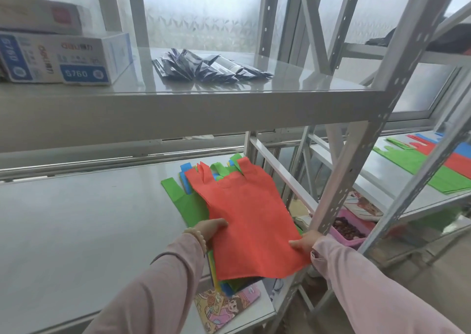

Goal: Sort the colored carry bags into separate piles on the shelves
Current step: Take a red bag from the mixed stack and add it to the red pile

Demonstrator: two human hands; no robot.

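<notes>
— Well, how far along is the sorting?

— Partway, in my judgement. On the neighbouring shelf (382, 175) to the right, three piles lie side by side: a green pile (413, 162), a red pile (458, 164) and a blue pile (462, 150). Each looks thin.

— What is left?

— A mixed stack (190, 206) sits at the right end of the near shelf (76, 219), with green, blue and yellow edges showing. I cannot count the bags in it.

— And the item in hand?

— A red bag (249, 221), uppermost on that stack, its lower corner hanging past the shelf's front edge. The left hand (212, 229) has its grip closed on the bag's left edge, fingers tucked beneath. The right hand (304, 242) pinches the lower right edge, thumb on top.

— Material and shape?

— Thin, matte, limp fabric that looks non-woven. The bag is vest-cut, with two strap handles at the far end, and lies flat with faint creases. I would expect it to sag if carried by one edge. The shelves are smooth, glossy grey sheet on perforated metal uprights.

— Anything else noted?

— Printed boxes (71, 60) and shiny dark packets (209, 68) are on the upper shelf (178, 109). A cartoon-printed pad (226, 305) lies at the near shelf's front, partly under the stack.
</notes>
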